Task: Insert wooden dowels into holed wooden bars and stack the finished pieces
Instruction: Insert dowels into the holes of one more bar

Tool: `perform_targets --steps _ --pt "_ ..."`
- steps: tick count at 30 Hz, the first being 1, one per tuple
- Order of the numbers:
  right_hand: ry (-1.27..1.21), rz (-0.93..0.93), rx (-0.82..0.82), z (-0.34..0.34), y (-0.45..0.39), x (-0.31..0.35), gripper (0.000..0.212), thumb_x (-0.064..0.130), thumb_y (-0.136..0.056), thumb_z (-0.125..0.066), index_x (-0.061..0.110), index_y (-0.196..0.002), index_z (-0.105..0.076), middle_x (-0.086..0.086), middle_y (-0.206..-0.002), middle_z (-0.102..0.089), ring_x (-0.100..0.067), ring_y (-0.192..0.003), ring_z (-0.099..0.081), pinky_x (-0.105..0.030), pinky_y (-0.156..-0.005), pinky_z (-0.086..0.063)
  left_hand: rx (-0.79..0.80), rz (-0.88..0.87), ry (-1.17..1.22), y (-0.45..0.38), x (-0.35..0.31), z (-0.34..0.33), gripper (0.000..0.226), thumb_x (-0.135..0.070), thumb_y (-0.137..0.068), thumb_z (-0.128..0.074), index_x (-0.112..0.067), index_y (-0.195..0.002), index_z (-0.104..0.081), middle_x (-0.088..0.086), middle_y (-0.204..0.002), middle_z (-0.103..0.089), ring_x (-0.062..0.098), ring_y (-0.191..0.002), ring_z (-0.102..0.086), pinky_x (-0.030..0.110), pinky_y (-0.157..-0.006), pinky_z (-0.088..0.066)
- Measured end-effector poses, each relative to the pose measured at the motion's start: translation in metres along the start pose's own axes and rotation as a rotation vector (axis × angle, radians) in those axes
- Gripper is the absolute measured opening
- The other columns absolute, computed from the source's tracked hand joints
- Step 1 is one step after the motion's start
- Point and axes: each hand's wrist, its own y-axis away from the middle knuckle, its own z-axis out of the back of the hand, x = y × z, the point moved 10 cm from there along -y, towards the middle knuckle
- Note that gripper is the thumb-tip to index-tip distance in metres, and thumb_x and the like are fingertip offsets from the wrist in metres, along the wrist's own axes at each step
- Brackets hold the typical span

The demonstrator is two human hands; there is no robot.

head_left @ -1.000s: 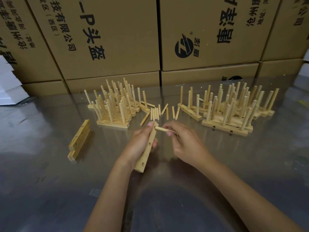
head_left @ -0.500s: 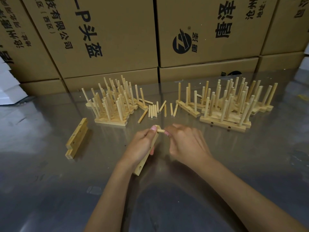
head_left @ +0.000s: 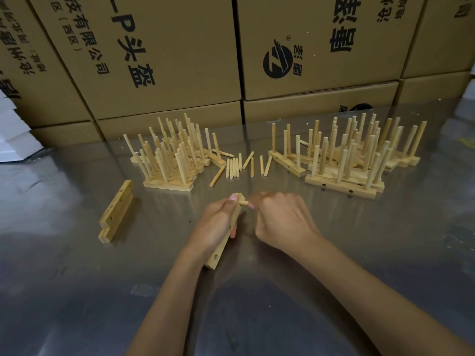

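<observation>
My left hand [head_left: 218, 224] grips a holed wooden bar [head_left: 216, 258] that stands on edge on the table and points away from me. My right hand [head_left: 282, 217] pinches a short dowel [head_left: 244, 202] whose tip sits in a hole at the bar's far end. Several loose dowels [head_left: 234, 168] lie on the table beyond my hands. Two bare holed bars [head_left: 117, 211] lie stacked at the left. Finished bars with upright dowels stand in a left pile [head_left: 169, 160] and a right pile [head_left: 344, 160].
A wall of brown cardboard boxes [head_left: 159, 55] closes off the back of the shiny metal table [head_left: 77, 291]. White foam blocks [head_left: 12, 132] sit at the far left edge.
My right hand has brought the dowel leftward to the bar's far end, and most of its length is now out of sight. The left hand keeps its hold on the bar.
</observation>
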Motion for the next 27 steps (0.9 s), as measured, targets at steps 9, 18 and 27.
perform_targets --steps 9,18,27 --pt "-0.318 -0.172 0.014 -0.016 0.0 -0.027 0.019 0.019 -0.097 -0.05 0.025 -0.082 -0.059 0.004 -0.066 -0.057 -0.015 -0.061 -0.05 -0.029 -0.06 -0.034 -0.017 0.02 -0.037 0.003 -0.005 -0.006 0.042 -0.048 -0.107 -0.03 -0.026 -0.103 -0.066 -0.007 -0.043 -0.049 -0.002 -0.046 -0.049 0.027 -0.061 -0.033" --pt "-0.327 -0.158 -0.04 -0.016 0.003 -0.024 0.025 0.014 -0.095 -0.05 0.028 -0.074 -0.051 0.01 -0.058 -0.047 -0.007 -0.053 -0.042 -0.021 -0.051 -0.025 -0.02 0.003 -0.123 0.0 -0.005 -0.005 0.051 -0.046 -0.107 -0.028 -0.013 -0.108 -0.066 -0.006 -0.044 -0.048 -0.001 -0.047 -0.05 0.027 -0.062 -0.036" --pt "-0.493 -0.208 -0.058 -0.022 -0.001 -0.033 0.016 0.021 -0.098 -0.051 0.025 -0.091 -0.065 0.01 -0.072 -0.061 -0.004 -0.066 -0.055 -0.024 -0.056 -0.038 -0.048 0.031 -0.05 -0.005 -0.002 -0.005 0.042 -0.047 -0.107 -0.029 -0.026 -0.091 -0.061 -0.003 -0.057 -0.054 0.0 -0.052 -0.052 0.025 -0.061 -0.034"
